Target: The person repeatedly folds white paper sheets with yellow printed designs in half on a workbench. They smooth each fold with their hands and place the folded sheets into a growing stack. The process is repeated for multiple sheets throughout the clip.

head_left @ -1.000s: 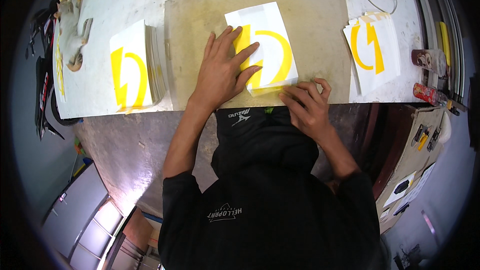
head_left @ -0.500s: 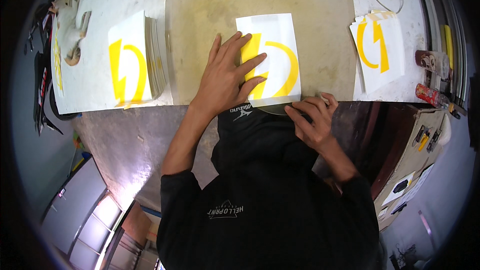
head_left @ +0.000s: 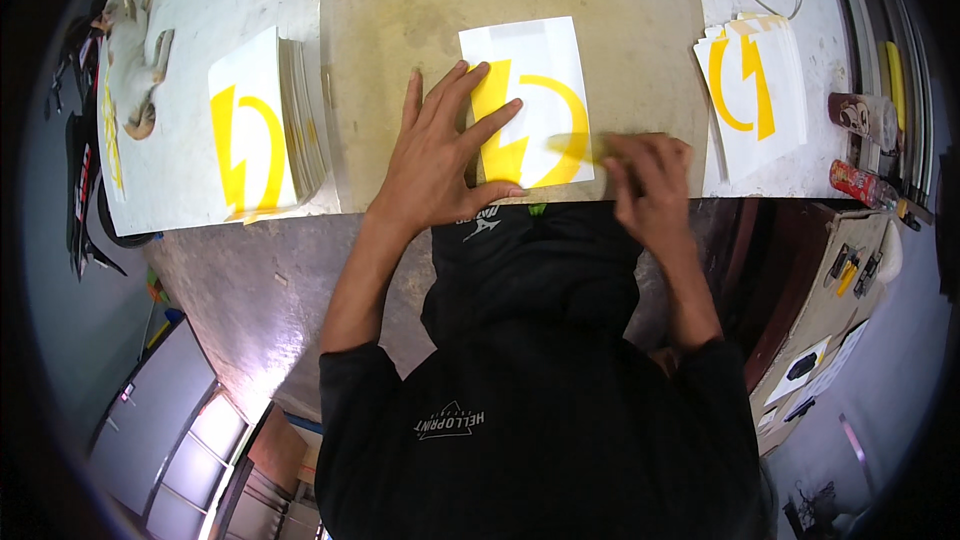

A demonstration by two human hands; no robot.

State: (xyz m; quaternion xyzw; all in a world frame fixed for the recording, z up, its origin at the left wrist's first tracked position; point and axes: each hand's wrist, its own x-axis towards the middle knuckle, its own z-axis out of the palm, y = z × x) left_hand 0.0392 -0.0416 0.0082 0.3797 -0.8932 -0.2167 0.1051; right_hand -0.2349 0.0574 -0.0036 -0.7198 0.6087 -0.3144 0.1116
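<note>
black top (head_left: 590,440) | elbow-length black sleeves (head_left: 358,390) | pale outlined chest print (head_left: 450,424) | black legwear (head_left: 530,280), pale logo (head_left: 482,229)

To both sides of your fingers (head_left: 492,126), the white table (head_left: 265,0) spreads out. Lower and to their left, you have a mottled grey floor (head_left: 225,290), its glare (head_left: 268,368) near bright, framed panes (head_left: 215,430). Lower right of your fingers stands a tan-sided cabinet (head_left: 838,318), a bluish-grey wall (head_left: 890,380) farther right.

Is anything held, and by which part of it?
Left hand rests on the paper along its left side without gripping it; the right hand is blurred, so its hold cannot be told.
</note>
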